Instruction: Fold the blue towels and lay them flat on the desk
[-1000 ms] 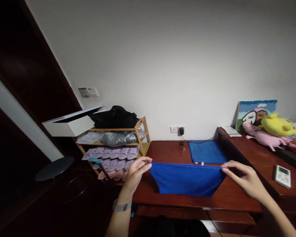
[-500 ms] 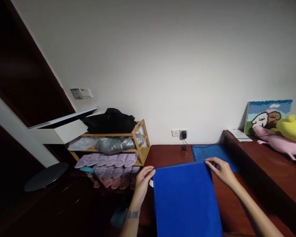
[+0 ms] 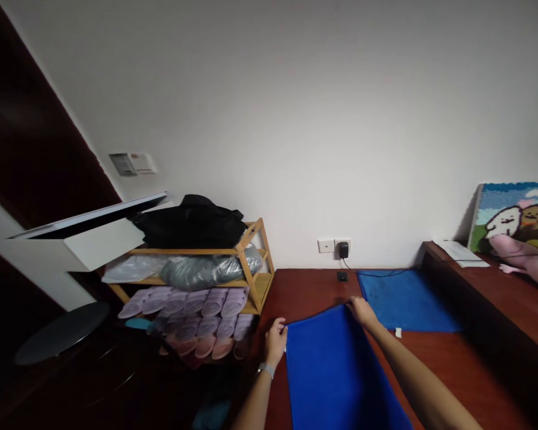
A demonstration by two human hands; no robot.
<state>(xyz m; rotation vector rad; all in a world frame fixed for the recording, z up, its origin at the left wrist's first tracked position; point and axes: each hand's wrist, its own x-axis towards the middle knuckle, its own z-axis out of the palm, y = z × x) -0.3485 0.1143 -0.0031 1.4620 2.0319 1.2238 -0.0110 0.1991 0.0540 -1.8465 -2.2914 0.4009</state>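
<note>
Looking down through the head view, I have the blue cloth [image 3: 323, 370] drawn out between both hands above the red-brown table [image 3: 302, 289]. The left hand [image 3: 275, 345] pinches its far left corner and the right hand [image 3: 360, 312] its far right one; the right reaches nearer the wall [image 3: 296, 149], so the edge between them slants. From there the cloth's long axis runs back toward my camera and out of frame. Its right side sags into shadow, and I cannot tell how much touches the tabletop. A second blue cloth [image 3: 403, 304] lies flat, farther off to the right, with the right hand nearer to it. The table's left edge passes close by the left hand, the shoe rack [image 3: 262, 283] beyond; a raised cabinet [image 3: 497, 286] bounds the right. I see room between the held edge and the wall.
</note>
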